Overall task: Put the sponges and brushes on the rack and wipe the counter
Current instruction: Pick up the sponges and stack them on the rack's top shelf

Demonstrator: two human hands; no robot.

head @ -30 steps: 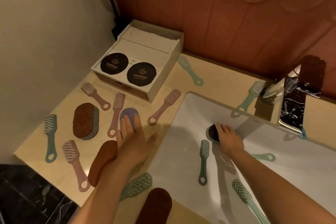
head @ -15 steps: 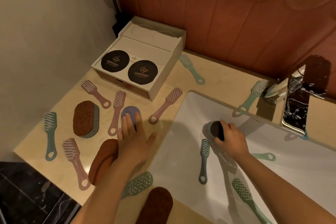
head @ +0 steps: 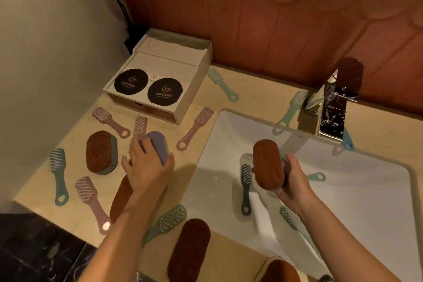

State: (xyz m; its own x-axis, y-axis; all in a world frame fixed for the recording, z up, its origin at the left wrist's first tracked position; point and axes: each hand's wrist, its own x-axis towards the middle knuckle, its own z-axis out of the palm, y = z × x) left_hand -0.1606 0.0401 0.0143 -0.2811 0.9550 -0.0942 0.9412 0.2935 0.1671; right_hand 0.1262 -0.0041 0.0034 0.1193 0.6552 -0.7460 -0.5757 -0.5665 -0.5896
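My left hand [head: 146, 167] grips a purple sponge [head: 158, 146], tilted up off the beige counter [head: 251, 94]. Over the white sink [head: 366, 201], my right hand [head: 295, 181] holds a brown-topped sponge [head: 267, 165] lifted above the basin. Another brown sponge with a grey underside [head: 100, 152] lies left of my left hand, one [head: 120, 199] lies partly under my left wrist, and one [head: 190, 249] lies at the counter's front edge. Pink brushes [head: 195, 128] and green brushes [head: 58, 176] are scattered over the counter. A dark green brush [head: 246, 188] lies in the sink.
A white wooden rack-like box [head: 160, 84] with two black round labels stands at the back left against the wall. A chrome tap [head: 334, 110] rises behind the sink. One more green brush [head: 297, 226] lies in the basin. The counter's left edge drops to a dark floor [head: 34, 254].
My right hand has lifted the brown sponge out of the sink basin and turned it upward. My left hand has curled around the purple sponge and tilted it up off the counter.
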